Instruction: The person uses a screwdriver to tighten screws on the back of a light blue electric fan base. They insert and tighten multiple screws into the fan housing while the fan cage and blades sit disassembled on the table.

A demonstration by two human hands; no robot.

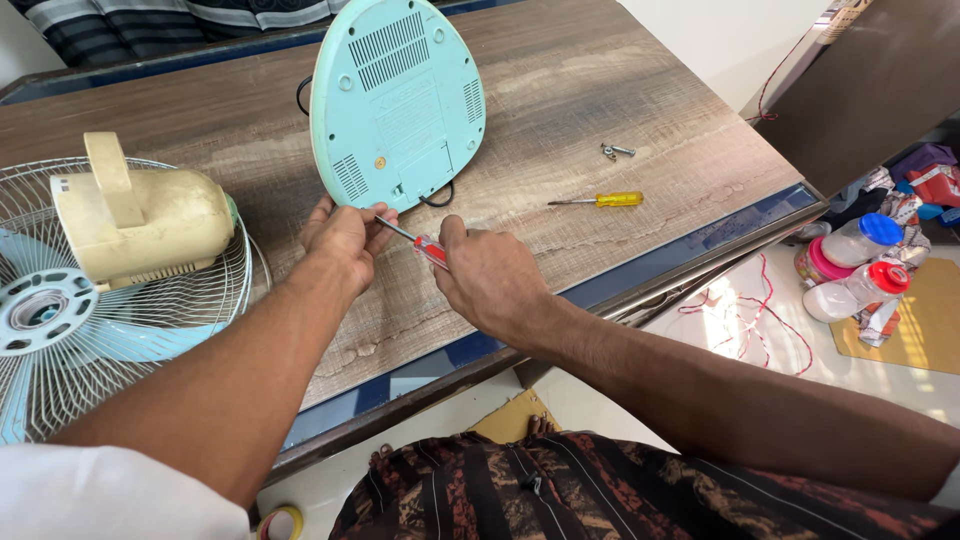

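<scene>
Two hands meet at the lower edge of a pale turquoise fan base point(398, 100), which stands on its rim just above the middle of the frame, its vented underside facing the camera. The right hand point(490, 280) is closed around the red handle of a screwdriver point(415, 240); the shaft runs up and to the left, its tip reaching the bottom of the base, close to the small fittings along that edge. The long axis of the tool therefore slants from lower right to upper left, pointing straight at the base. The left hand point(345, 238) lies just left of the tip, fingers curled against the lower rim of the base and pinching near the shaft, so it is the nearer hand to the base and seems to steady it. Whether the tip sits in a screw head is too small to tell.

Further out on the wood-grain table point(620, 90), a yellow-handled screwdriver point(600, 200) lies flat to the right of the hands, with two loose screws point(617, 151) a little above it. At the left of the frame rests a cream motor housing point(140, 215) on a wire fan guard point(60, 330) with blue blades. Plastic jars point(855, 265) stand on the floor at the right edge.
</scene>
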